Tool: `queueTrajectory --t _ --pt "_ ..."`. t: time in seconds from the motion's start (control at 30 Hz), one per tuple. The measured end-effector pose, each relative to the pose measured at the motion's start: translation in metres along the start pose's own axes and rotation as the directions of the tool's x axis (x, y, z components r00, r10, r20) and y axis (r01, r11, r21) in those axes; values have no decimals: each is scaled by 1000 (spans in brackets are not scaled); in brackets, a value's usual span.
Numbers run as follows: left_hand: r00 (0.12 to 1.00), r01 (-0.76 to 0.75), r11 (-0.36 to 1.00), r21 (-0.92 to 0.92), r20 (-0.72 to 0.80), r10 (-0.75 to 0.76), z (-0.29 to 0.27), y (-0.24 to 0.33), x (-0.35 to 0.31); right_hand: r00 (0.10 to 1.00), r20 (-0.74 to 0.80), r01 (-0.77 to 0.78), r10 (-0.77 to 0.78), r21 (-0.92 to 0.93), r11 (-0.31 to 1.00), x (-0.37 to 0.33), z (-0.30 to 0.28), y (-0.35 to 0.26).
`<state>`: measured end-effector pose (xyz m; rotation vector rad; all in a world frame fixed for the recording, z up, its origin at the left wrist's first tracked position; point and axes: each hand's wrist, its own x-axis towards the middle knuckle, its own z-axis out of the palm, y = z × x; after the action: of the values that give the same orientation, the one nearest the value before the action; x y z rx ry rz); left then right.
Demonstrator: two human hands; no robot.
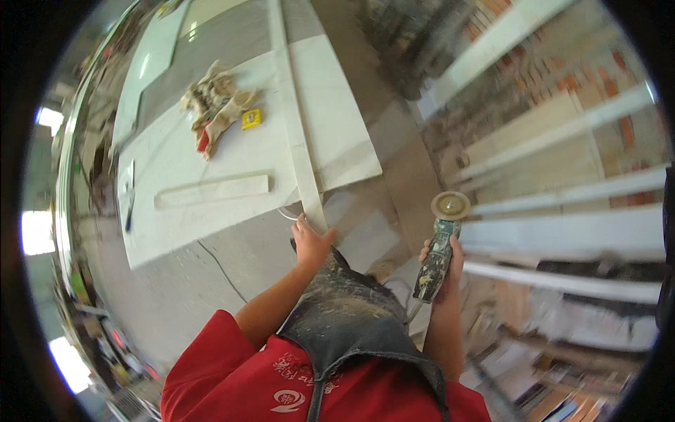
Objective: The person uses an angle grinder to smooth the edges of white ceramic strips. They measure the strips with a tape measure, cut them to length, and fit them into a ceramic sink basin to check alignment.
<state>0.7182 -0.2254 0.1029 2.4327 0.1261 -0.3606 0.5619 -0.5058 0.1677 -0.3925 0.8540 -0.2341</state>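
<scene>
My left hand [310,241] grips the near end of a long narrow white stone strip [296,126] that runs away from me over a white stone slab [211,162]. In my right hand [450,261] is a dusty angle grinder [437,257], its round disc [450,205] pointing up and away, held off to the right of the slab and clear of the stone. A dusty dark apron [348,316] over a red shirt fills the lower middle.
On the slab lie a pair of work gloves [214,105], a small yellow tape measure [252,118], a short white stone offcut [211,190] and a dark marker-like tool [130,207]. White stone strips [562,232] are racked at right. A cable [218,264] crosses the floor.
</scene>
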Motion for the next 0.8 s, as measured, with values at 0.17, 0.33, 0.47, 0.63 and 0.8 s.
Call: queueTrajectory --t 0.17,0.33,0.47,0.63,0.8 --pt "969 243 970 -12 45 -243 6 17 -25 982 48 -168 182 -214 962 -22 41 -37" --pt "971 232 973 -18 55 -231 -17 31 -69 960 174 -131 218 -413 902 -18 58 -51" --pt "964 259 965 -41 74 -256 -30 25 -104 918 247 -177 311 -445 878 -3 86 -74" --pt "914 394 919 8 99 -393 -24 8 -147 862 277 -254 426 -491 833 72 156 -111" --pt "891 447 894 33 68 -449 -33 -8 -194 776 319 -321 545 -543 776 161 212 -96"
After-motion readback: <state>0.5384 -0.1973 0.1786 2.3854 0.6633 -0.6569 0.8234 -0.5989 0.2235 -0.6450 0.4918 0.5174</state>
